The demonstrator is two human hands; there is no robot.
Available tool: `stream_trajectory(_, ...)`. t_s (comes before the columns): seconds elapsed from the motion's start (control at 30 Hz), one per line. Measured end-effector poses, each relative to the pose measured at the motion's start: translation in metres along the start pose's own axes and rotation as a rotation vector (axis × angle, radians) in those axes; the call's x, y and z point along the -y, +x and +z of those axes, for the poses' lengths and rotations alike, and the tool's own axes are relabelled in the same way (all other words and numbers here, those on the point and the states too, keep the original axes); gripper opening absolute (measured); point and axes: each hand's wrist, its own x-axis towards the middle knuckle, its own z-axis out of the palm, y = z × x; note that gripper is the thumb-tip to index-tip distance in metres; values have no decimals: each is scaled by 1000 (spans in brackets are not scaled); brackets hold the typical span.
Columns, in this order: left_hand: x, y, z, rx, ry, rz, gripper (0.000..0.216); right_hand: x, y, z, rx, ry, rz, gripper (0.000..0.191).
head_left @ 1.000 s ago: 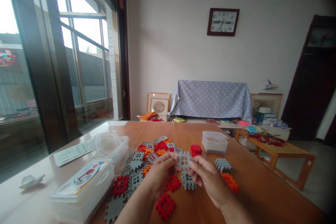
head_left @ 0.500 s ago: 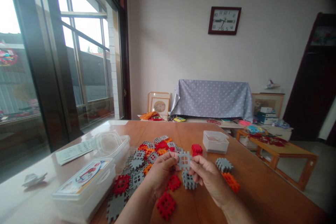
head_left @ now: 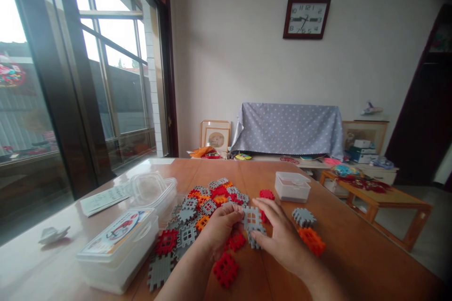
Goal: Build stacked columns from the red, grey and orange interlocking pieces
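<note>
My left hand (head_left: 221, 225) pinches a flat grey waffle-shaped tile (head_left: 251, 217), held upright above the wooden table (head_left: 353, 263). My right hand (head_left: 277, 233) has its fingers stretched out, lying over a small grey assembled block (head_left: 254, 236) just below the tile. A heap of grey, red and orange tiles (head_left: 208, 200) lies behind and to the left of my hands. Red tiles (head_left: 225, 269) lie close by my left wrist.
A lidded clear plastic box (head_left: 116, 249) stands at the left, an open clear tub (head_left: 151, 193) behind it. A small white box (head_left: 292, 186) sits at the back right. A grey block (head_left: 303, 217) and an orange block (head_left: 311, 240) lie right of my hands. A leaflet (head_left: 104, 198) lies by the window.
My right hand has let go of the grey tile, opened and dropped onto the grey block. My left hand still holds the tile. The view has tilted slightly.
</note>
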Motion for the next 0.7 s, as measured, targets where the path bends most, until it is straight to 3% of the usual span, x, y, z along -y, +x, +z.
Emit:
stream_trajectory(0.17,-2,-1,4,-4,17,-11,30,-9,2,-3,32,8,37,59)
stream_trajectory(0.4,-12,-5,4,-106,83,35,28,-35,1,-11,73,-3,122,55)
stream_trajectory(0.7,-19,-4,-9,-217,169,114,22,-34,-6,-10,168,-40,178,48)
